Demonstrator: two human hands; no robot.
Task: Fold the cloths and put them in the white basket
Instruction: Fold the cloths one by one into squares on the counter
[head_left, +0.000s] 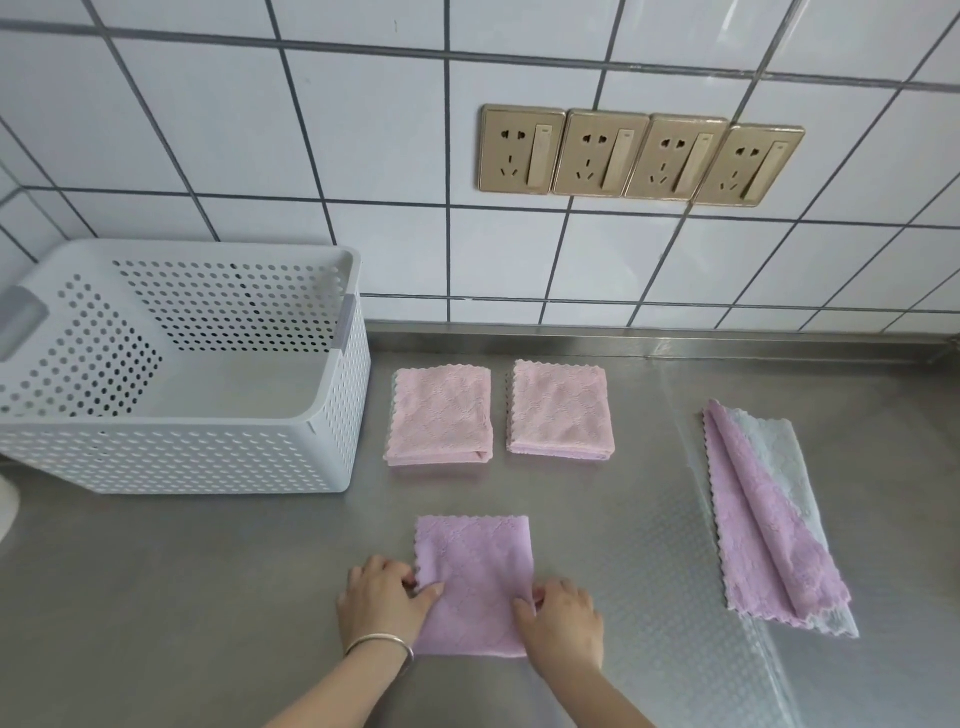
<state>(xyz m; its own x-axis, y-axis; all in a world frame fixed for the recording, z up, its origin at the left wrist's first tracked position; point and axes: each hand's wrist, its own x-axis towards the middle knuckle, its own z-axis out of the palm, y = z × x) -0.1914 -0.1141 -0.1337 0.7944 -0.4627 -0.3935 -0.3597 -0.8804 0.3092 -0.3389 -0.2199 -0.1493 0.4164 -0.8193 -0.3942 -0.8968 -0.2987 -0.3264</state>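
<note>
Cloths, four in view, all on the steel counter (208, 597). The lilac cloth (475, 566) under the hands lies nearest the person, folded into a rough square, scalloped edge along its far side. Left hand (382, 597) sits at the cloth's left edge: thumb lies on top of the fabric, fingers curl at the edge, pinching it. Bracelet (382, 644) on the left wrist. Right hand (563, 618) sits at the cloth's right edge, thumb on top, fingers curled around the edge, also pinching. Both hands are on the near half of the cloth; the far half lies flat and uncovered.

Two pink cloths, already folded into squares, lie side by side beyond the lilac one, apart from each other: left pink cloth (441, 415) just beside the basket's right wall, right pink cloth (561, 410) next to it. Neither touches the basket as far as can be told.

White basket (332, 415) stands at the left of the counter, perforated walls, grey handles on its short sides. Its visible floor shows no cloth inside.

Loose cloth (769, 519) lies well to the right, long and narrow, lilac side partly turned over a pale grey-white side, not folded square. It rests on a clear dimpled mat (649, 545) covering the right part of the counter.

Tiled wall (260, 130) behind, white with dark grout; four gold sockets (639, 156) in a row.
</note>
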